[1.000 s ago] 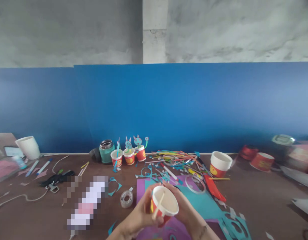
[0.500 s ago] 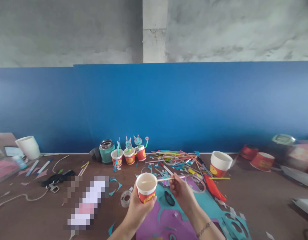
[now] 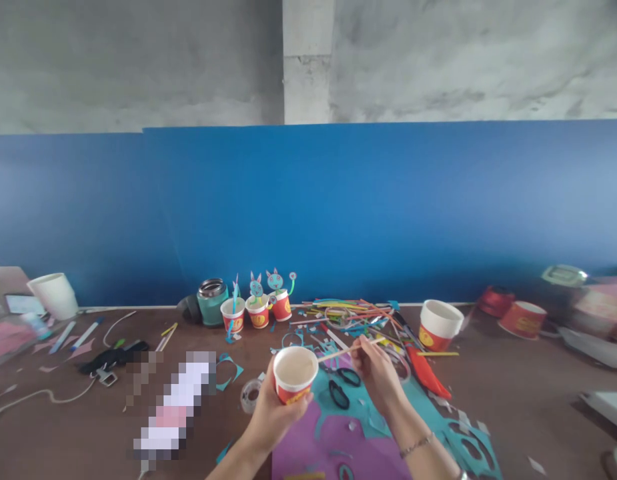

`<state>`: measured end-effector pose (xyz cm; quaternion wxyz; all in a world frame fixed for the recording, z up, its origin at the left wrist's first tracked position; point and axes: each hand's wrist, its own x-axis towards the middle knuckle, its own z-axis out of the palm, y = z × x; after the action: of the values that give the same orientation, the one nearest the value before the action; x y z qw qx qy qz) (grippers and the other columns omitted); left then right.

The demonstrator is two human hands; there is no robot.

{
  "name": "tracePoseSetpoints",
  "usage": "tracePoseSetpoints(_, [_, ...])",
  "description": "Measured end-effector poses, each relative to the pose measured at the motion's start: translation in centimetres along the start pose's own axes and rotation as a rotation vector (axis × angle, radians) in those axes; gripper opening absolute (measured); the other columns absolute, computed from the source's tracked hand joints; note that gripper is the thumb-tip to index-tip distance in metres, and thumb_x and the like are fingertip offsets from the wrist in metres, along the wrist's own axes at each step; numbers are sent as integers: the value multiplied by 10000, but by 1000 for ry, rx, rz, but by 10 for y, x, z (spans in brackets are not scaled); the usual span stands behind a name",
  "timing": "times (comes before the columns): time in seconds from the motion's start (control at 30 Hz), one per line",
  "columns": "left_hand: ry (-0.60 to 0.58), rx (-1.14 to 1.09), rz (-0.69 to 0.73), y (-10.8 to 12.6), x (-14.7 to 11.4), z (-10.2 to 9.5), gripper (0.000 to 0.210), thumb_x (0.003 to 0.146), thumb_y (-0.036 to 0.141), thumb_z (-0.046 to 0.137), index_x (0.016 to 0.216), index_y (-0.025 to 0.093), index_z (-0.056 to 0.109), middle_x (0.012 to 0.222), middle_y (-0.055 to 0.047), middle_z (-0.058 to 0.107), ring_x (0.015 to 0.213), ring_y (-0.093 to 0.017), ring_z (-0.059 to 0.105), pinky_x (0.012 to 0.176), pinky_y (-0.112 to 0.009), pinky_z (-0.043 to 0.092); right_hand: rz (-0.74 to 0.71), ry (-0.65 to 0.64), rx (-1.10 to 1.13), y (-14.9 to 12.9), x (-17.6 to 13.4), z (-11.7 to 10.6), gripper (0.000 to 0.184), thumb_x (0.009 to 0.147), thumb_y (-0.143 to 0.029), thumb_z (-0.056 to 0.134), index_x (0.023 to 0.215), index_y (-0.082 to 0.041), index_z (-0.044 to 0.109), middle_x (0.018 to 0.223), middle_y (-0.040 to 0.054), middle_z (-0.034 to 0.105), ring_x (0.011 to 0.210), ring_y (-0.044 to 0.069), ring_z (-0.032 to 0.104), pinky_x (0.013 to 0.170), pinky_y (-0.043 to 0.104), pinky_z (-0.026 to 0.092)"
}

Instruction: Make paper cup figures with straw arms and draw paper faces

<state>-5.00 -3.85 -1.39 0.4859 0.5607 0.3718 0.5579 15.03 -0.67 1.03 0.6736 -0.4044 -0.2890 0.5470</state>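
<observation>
My left hand (image 3: 283, 407) is wrapped round a red and white paper cup (image 3: 295, 375), its open mouth tilted towards me. Between the fingers of my right hand (image 3: 375, 370) is a thin pale stick (image 3: 333, 355), whose far end reaches the cup's right side near the rim. Whether the tip touches the cup or enters its wall I cannot tell. Black-handled scissors (image 3: 339, 393) lie below and between my hands. Under them are purple paper (image 3: 333, 443) and teal paper (image 3: 383, 423). A tape roll (image 3: 250, 396) lies left of my left hand.
Decorated paper cups (image 3: 258, 312) stand at the back beside a teal flask (image 3: 211, 303). Coloured sticks (image 3: 343, 312) are heaped behind my hands. Further right are a stacked cup (image 3: 439, 325), a red cutter (image 3: 428, 373) and another cup (image 3: 523, 320). Markers (image 3: 87, 333) lie left.
The stick's tip, seen inside the cup earlier, no longer shows there. My right hand has moved right and slightly up with the stick. More of the scissors shows.
</observation>
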Motion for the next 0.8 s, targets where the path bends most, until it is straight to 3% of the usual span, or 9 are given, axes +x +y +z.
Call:
tracePoseSetpoints(0.23, [-18,-16,23,1,-1,0,496,611,262,770,1061,171,582,948,-67,683,849,-203,629,777,-283,505,140,-55,34,10,-2,4,346,583,-424,792,650,-159,580,476,-50,546,390,52,435,351,148,292])
tracePoseSetpoints(0.4, [71,14,42,2,-1,0,515,626,282,761,1091,169,572,934,-67,681,846,-199,630,802,-297,500,115,56,89,6,-1,3,284,575,-324,802,636,-158,579,467,-54,539,375,47,418,323,138,282])
tracePoseSetpoints(0.53, [-5,-13,46,2,-2,2,560,620,256,756,1132,172,546,941,-64,670,834,-190,618,765,-281,502,218,-43,79,11,-6,9,315,595,-386,789,652,-156,581,489,-33,571,389,49,443,332,130,298])
tracePoseSetpoints(0.7, [63,-1,30,1,-1,1,515,636,312,753,1092,163,567,887,-68,677,871,-207,616,808,-299,490,156,64,113,11,-3,7,264,604,-300,799,648,-160,580,480,-40,563,380,48,439,326,130,312])
tracePoseSetpoints(0.8, [86,8,25,-2,0,-2,516,611,314,774,1062,164,576,884,-64,675,828,-194,619,796,-296,495,202,21,145,14,-3,6,253,620,-303,786,646,-155,582,486,-33,570,381,47,447,325,126,309])
